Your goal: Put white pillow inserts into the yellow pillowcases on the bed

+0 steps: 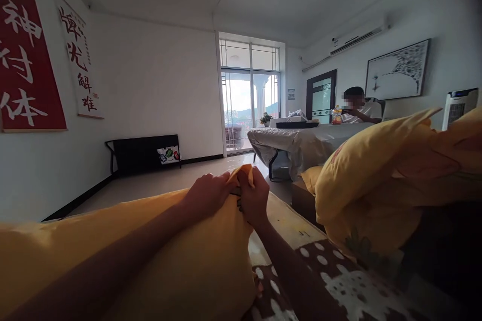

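Observation:
A large yellow pillow (158, 256) lies across my lap, filling the lower left of the head view. My left hand (209, 193) and my right hand (254, 198) meet at its far corner, both pinched closed on the yellow fabric there. My left forearm rests along the top of the pillow. A brown cloth with white dots (339, 281) lies under my right forearm.
More yellow pillows (380, 175) are piled at the right. Beyond stands a table under a grey cover (297, 143) with a tray and a bottle, where another person (361, 108) sits. A black bench (145, 153) stands against the left wall; glass balcony doors are behind.

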Motion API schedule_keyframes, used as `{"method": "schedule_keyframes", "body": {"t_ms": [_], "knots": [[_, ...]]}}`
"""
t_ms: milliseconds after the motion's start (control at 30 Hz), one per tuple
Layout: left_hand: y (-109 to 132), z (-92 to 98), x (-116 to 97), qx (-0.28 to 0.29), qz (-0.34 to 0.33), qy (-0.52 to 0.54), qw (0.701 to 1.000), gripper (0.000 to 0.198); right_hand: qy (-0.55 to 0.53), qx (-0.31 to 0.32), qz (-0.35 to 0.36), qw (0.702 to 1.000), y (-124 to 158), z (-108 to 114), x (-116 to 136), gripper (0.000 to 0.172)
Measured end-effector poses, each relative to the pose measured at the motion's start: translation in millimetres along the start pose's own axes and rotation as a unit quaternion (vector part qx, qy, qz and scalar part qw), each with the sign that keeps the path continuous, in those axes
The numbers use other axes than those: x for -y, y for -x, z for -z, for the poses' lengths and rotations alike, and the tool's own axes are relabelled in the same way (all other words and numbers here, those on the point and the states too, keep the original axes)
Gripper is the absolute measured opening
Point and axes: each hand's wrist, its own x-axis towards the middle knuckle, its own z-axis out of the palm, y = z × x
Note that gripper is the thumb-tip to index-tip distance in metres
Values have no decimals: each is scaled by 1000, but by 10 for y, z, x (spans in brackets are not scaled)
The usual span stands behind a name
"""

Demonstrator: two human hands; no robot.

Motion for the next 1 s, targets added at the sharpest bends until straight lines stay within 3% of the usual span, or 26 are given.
{"method": "schedule_keyframes", "body": {"t_ms": [67, 133, 233, 300, 367, 467, 567, 667, 767, 900, 1000], "knots": [[13, -25, 17, 17, -4, 34, 999, 38, -30, 33, -45, 998, -30, 70, -42, 32], [19, 4, 48, 16, -14, 75, 997, 41, -80, 110, -113, 984, -45, 185, -127, 30], [-16, 81, 107, 18, 5, 139, 990, 42, -157, 295, -210, 919, 24, 382, -316, 26], [-68, 104, 126, 22, 21, 173, 984, 40, -160, 385, -230, 879, 133, 460, -419, 23], [-133, 86, 93, 37, 10, 153, 987, 36, -152, 389, -220, 882, 259, 455, -452, 16], [-217, 2, -71, 47, 9, 14, 999, 29, -130, 270, -222, 928, 418, 309, -402, 9], [-256, -84, -243, 39, 46, -98, 993, 25, -84, 166, -245, 952, 515, 125, -401, 9], [-271, -102, -232, 13, 52, -70, 996, 26, -74, 135, -209, 966, 549, 38, -529, 13], [-298, -49, -57, -44, 41, 29, 998, 36, -108, 192, -176, 959, 532, 104, -670, 23], [-352, 11, 99, -61, 17, 113, 992, 40, -133, 382, -184, 896, 548, 329, -725, 12], [-381, 7, 92, -79, 14, 165, 983, 39, -83, 421, -145, 891, 744, 366, -770, 8]]}}
